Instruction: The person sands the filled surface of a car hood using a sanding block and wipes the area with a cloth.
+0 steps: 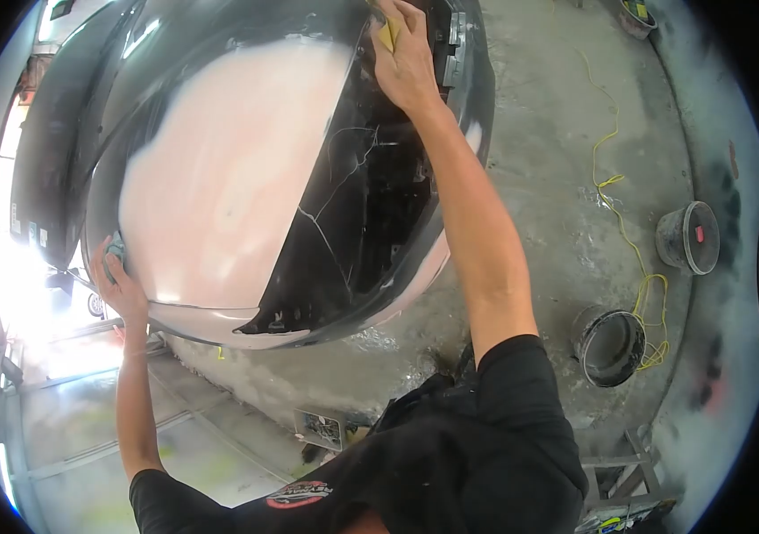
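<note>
A dark car body (246, 55) with a large pinkish-white patch (219, 169) on its panel is in front of me. My right hand (408, 62) is closed round a folded yellow piece that looks like sandpaper (388, 36), at the upper edge of a glossy black section. Thin branching crack-like lines (322, 222) run across that black section (308, 276). At the lower left edge of the patch, my left hand (121, 289) grips a blue-grey cloth or sponge (115, 252) against the panel.
Two buckets, one with a red item inside (689, 238) and one dark-rimmed (609, 347), stand on the wet concrete floor (540, 231) to the right. A yellow cord (609, 182) winds past them. A grey stand (633, 472) is at lower right; another dark panel (55, 160) is at left.
</note>
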`<control>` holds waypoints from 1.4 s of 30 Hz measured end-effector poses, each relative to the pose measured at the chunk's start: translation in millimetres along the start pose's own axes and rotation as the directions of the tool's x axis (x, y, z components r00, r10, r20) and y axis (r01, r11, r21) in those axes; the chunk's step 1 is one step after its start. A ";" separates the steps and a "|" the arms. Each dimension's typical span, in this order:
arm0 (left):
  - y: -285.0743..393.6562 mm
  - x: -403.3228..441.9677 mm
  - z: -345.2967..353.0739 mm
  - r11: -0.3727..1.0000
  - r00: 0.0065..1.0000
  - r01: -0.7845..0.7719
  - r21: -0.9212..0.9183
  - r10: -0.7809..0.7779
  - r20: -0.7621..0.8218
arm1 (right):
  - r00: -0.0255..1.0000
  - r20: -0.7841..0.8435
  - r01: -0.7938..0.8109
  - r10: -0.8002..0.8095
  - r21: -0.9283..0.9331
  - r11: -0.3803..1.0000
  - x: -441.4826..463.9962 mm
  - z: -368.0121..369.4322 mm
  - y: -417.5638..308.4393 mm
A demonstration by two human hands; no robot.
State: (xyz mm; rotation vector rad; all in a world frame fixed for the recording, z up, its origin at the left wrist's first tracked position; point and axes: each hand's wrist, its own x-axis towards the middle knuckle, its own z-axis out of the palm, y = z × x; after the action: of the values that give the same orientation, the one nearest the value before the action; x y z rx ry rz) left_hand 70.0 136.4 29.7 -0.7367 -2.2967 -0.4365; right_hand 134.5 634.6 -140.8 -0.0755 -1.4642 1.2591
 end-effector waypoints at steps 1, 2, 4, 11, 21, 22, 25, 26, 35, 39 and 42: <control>-0.1 -0.8 -0.4 1.000 1.000 0.001 0.012 -0.001 0.007 | 1.000 0.009 0.020 -0.020 0.014 1.000 -2.0 -2.2 -2.9; -1.0 -0.4 -1.0 1.000 1.000 0.001 0.023 -0.001 0.012 | 0.997 0.021 0.080 -0.079 -0.047 0.996 -3.3 1.2 2.4; -3.9 1.2 -2.6 0.999 1.000 0.009 0.041 -0.010 0.014 | 0.980 0.049 0.201 -0.195 -0.165 0.966 -6.9 13.6 13.0; 1.0 0.6 -3.0 0.995 0.999 0.036 0.090 -0.038 0.024 | 0.988 0.087 -0.115 0.129 -0.150 0.982 -3.0 36.8 16.5; -0.5 2.3 -3.5 0.985 0.999 0.032 0.168 -0.038 0.038 | 0.930 0.364 0.066 0.045 -0.288 0.955 -70.1 40.4 -75.2; 1.2 2.0 -2.6 0.988 0.998 0.044 0.149 -0.049 0.034 | 0.959 0.281 0.036 0.044 -0.275 0.961 -40.7 37.4 -48.0; 6.0 1.3 -4.4 0.990 0.997 0.061 0.129 -0.066 0.033 | 0.954 0.258 -0.102 0.152 -0.198 0.975 9.4 26.7 -24.0; 6.7 1.5 -4.6 0.988 0.998 0.055 0.144 -0.060 0.033 | 0.966 0.234 -0.059 0.106 -0.201 0.978 -3.8 32.9 -23.3; 10.4 0.3 -1.7 0.993 0.997 0.067 0.095 -0.070 0.026 | 0.955 0.240 -0.122 0.176 -0.224 0.967 41.2 21.1 18.3; 5.9 2.2 -2.0 0.990 0.998 0.037 0.133 -0.042 0.037 | 0.987 0.156 -0.018 0.037 -0.121 0.993 -25.7 32.1 -24.2; 4.9 1.0 -2.0 0.991 0.999 0.029 0.128 -0.034 0.038 | 0.938 0.347 -0.007 0.017 -0.030 1.000 -99.9 34.4 -69.3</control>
State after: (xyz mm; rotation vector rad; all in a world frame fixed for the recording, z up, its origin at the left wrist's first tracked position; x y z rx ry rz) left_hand 73.4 139.7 32.3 -0.6516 -2.3516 -0.2883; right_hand 183.5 518.7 -151.7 0.1265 -1.7858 1.3080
